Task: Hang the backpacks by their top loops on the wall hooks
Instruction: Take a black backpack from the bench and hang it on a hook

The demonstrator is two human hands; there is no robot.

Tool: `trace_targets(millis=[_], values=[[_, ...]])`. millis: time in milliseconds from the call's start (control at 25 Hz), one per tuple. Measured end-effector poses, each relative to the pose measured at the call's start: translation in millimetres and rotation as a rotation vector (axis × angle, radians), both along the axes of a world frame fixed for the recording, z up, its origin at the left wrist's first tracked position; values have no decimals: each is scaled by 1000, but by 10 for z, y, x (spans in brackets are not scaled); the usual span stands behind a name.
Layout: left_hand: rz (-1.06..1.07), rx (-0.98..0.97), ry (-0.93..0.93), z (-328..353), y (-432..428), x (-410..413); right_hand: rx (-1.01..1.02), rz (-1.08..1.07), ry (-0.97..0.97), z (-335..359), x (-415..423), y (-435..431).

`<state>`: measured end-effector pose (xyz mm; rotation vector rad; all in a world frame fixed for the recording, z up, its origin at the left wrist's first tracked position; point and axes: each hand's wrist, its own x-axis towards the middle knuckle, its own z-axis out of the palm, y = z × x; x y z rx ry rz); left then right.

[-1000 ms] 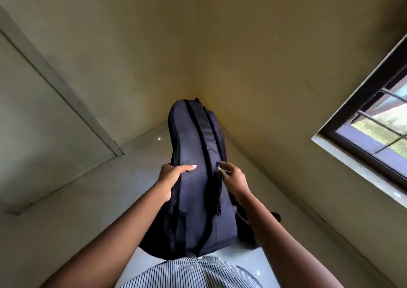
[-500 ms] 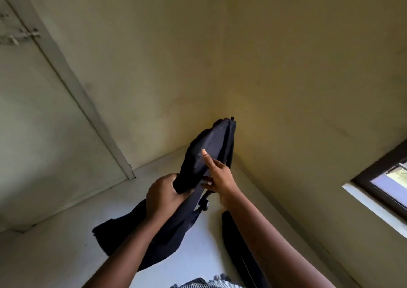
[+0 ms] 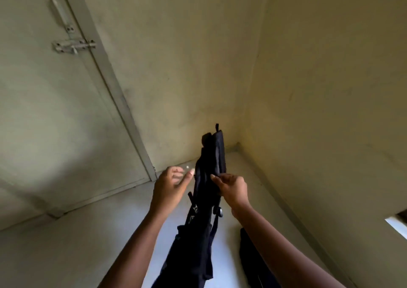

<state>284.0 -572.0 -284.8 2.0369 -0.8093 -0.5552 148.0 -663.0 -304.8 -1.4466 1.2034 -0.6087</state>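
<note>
1. No wall hook shows, so nothing counts as hung; the limp dark navy fabric backpack (image 3: 209,177) is held up before the room corner; a second dark bag (image 3: 253,263) lies on the pale floor (image 3: 66,254), waiting.
2. The right hand (image 3: 233,189) pinches the backpack's upper edge; the left hand (image 3: 168,185) hovers just beside it, fingers spread, gripping nothing; both forearms reach upward.

Pale door (image 3: 44,116) with metal handle (image 3: 60,10) and bolt latch (image 3: 73,46); window ledge (image 3: 397,224) at right edge.
</note>
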Motion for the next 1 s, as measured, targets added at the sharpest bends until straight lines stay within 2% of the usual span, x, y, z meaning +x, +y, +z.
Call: trace_targets(millis=[80, 120, 160, 200, 320, 440, 560, 680, 760, 880, 1000], values=[[42, 19, 515, 161, -181, 62, -183, 179, 69, -19, 46, 123], [71, 1, 713, 212, -258, 85, -236, 273, 82, -15, 63, 170], [123, -45, 844, 224, -326, 119, -273, 354, 98, 14, 71, 213], [180, -91, 900, 213, -381, 149, -307, 404, 114, 55, 70, 237], [321, -158, 887, 179, -437, 125, -388, 487, 157, 129, 35, 239], [317, -193, 875, 100, -323, 22, -304, 531, 179, 150, -37, 263], [216, -222, 788, 130, -67, -34, -97, 277, -70, 172, -110, 220], [86, -189, 641, 234, 187, 43, -48, 173, -161, 312, -159, 84], [32, -126, 564, 265, 312, 127, -122, 197, -155, 465, -143, 45], [-16, -106, 493, 295, 380, 189, -371, 241, 21, 707, -71, 8], [-65, -129, 339, 376, 393, 222, -423, 278, 143, 761, 43, -85]])
